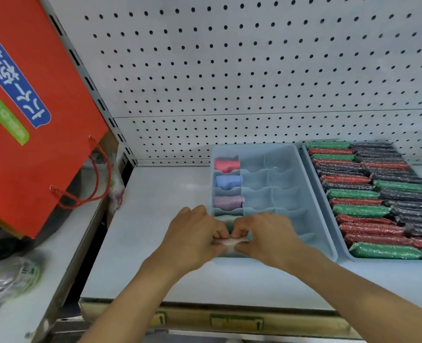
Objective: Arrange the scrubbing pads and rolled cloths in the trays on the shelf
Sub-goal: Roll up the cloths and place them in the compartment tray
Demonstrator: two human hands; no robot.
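A light blue divided tray point(303, 184) sits on the shelf. Its left column holds a pink rolled cloth point(226, 165), a blue rolled cloth point(228, 181) and a purple rolled cloth point(228, 201). My left hand point(195, 233) and my right hand point(266, 235) meet over the tray's nearest left compartment and together pinch a pale pink cloth point(231, 242), mostly hidden by the fingers. To the right, a second blue tray point(313, 174) is packed with several green, red and dark scrubbing pads point(368, 194).
The white shelf point(155, 219) has a pegboard back wall point(229, 70). A red paper bag point(31, 120) with rope handles hangs at the left above a neighbouring shelf. Blurred plastic-wrapped goods point(9, 276) lie at the lower left.
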